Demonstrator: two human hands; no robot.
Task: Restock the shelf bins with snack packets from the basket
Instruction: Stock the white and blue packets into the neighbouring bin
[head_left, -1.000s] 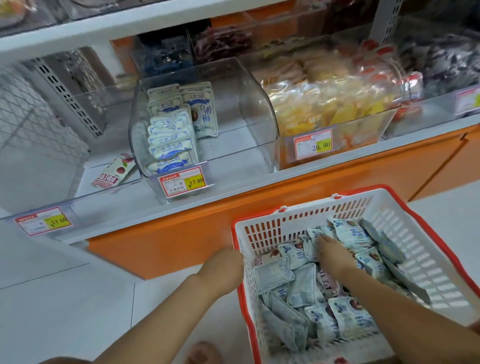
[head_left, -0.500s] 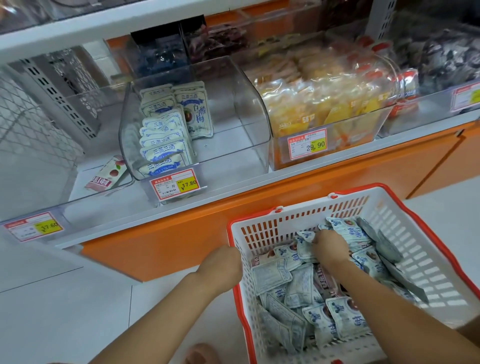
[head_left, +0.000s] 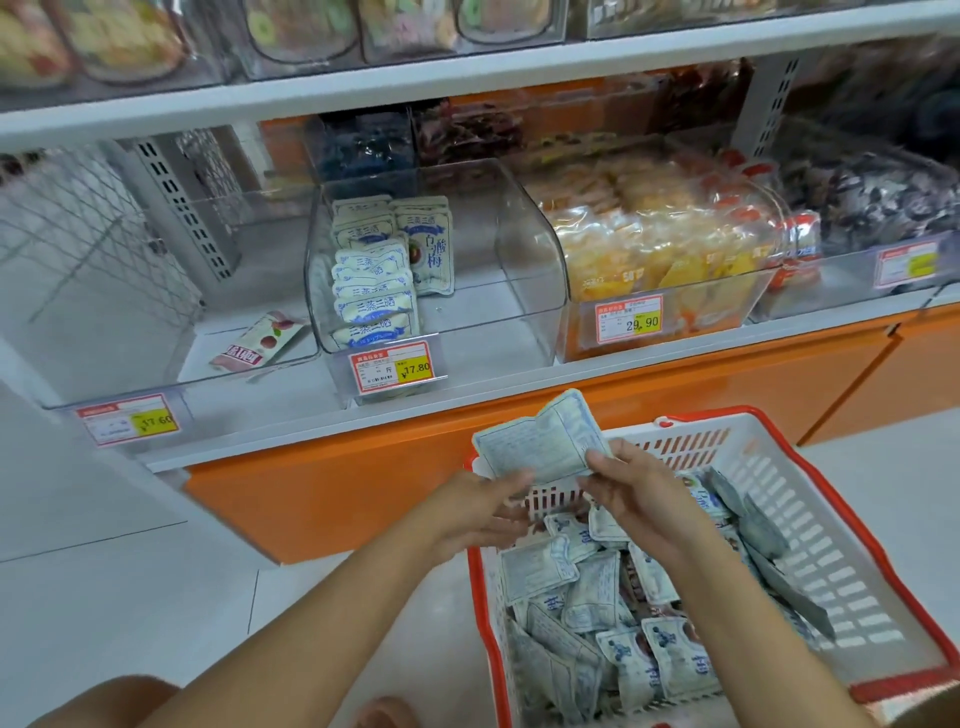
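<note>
A: Item left of the clear plastic shelf bin (head_left: 524, 291) tagged 17.80?
B: One flat pink-and-white sachet (head_left: 257, 340), lying alone just beside its left wall.
A: Inside the bin?
B: White-and-blue pouches (head_left: 375, 296), stacked along its left wall.
A: Below the bin?
B: Left hand (head_left: 475, 512), fingers grasping the lower edge of a small sheaf of pale printed foil snack packets (head_left: 540, 447). Right hand (head_left: 636, 499), fingers pinching the sheaf's right edge. Further right, red-rimmed white plastic basket (head_left: 810, 525), more packets inside.
A: Hazards?
B: Sheaf is fanned, foil likely slick. A loose pinch during the lift could shed one onto the floor (head_left: 130, 597), or topple the stacked row on landing.
</note>
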